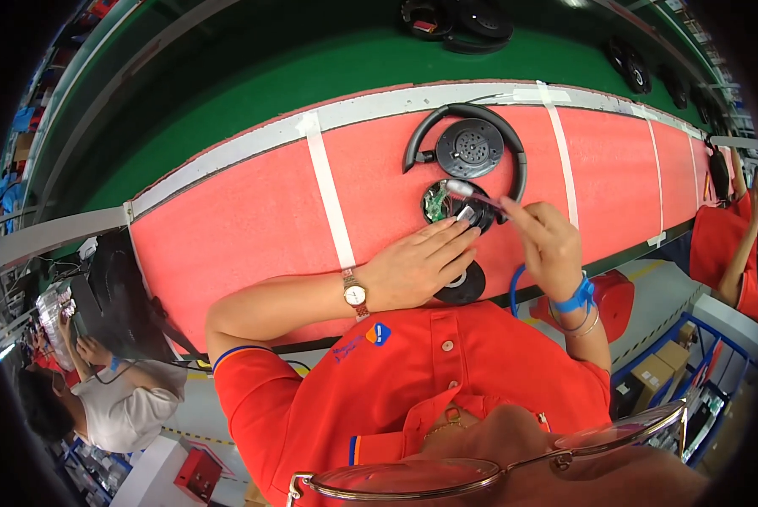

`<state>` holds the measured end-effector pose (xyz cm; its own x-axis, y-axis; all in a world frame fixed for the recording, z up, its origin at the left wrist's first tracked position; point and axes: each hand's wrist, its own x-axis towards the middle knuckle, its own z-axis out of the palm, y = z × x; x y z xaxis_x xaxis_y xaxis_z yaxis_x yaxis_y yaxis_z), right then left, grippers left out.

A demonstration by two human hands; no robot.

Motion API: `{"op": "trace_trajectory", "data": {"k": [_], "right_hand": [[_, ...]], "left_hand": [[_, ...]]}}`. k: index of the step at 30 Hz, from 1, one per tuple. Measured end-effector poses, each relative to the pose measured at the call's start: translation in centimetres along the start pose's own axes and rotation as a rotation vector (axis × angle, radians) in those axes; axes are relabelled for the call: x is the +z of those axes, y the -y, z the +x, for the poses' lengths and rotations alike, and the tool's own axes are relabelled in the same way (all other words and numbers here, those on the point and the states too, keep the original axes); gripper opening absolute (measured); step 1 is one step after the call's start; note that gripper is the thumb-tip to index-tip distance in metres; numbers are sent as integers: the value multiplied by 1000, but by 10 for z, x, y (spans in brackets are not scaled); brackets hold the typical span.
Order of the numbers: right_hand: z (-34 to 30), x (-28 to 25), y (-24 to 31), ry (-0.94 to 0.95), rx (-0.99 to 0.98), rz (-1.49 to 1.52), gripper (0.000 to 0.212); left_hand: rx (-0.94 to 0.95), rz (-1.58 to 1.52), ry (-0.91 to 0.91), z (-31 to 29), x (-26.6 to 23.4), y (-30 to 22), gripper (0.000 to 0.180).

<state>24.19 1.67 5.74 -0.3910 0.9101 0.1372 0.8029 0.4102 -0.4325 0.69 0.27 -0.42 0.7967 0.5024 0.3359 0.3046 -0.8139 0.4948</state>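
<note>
Headphones (pixel 516 150) on the pink bench mat (pixel 244 203), slightly right of centre, ahead of the person. Headband arcs with its crown away from the wearer, open side toward the body; long axis runs roughly away from the chest, nearer end a bit right. Round speaker plate (pixel 470 148) sits inside the arc, perforated face up. Nearer in, opened ear cup (pixel 429 221) faces up, green circuit board (pixel 436 203) exposed in its left half. Black disc (pixel 463 287) lies closest to the body, partly under the left hand.

Thin stick (pixel 487 199) with a white tip slants over the cup: tip points left and slightly away, shaft runs back right to the fingers.

Right hand (pixel 549 247): comes in from the right, wrist bent so the fingers point away and left. Closed pinch, thumb and fingertips on the rear of the stick; remaining fingers curled.

Left hand (pixel 417 264): forearm lies across the mat from the left, palm down, back of hand up. Fingers extended, close together, pointing right and away, tips over the cup's near side. Thumb hidden; can't tell whether it grips the cup or only rests on it.
</note>
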Motion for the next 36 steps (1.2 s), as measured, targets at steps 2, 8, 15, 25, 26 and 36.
{"op": "trace_trajectory", "data": {"k": [2, 8, 15, 25, 26, 36], "right_hand": [[-5, 3, 3, -4, -116, -98, 46], [-14, 14, 10, 28, -195, -64, 50], [-18, 16, 10, 25, -149, -1, 48], [-15, 18, 6, -12, -79, -70, 49], [-17, 20, 8, -29, -118, -63, 47], [-3, -8, -4, -25, 167, 197, 34]], "left_hand": [[4, 25, 16, 2, -1, 0, 56], [-36, -26, 83, 3, -1, -1, 61], [-9, 13, 43, 4, -1, -2, 70], [1, 3, 13, 4, 0, 0, 66], [0, 5, 12, 4, 0, -1, 66], [-38, -28, 23, 1, 5, -3, 64]]}}
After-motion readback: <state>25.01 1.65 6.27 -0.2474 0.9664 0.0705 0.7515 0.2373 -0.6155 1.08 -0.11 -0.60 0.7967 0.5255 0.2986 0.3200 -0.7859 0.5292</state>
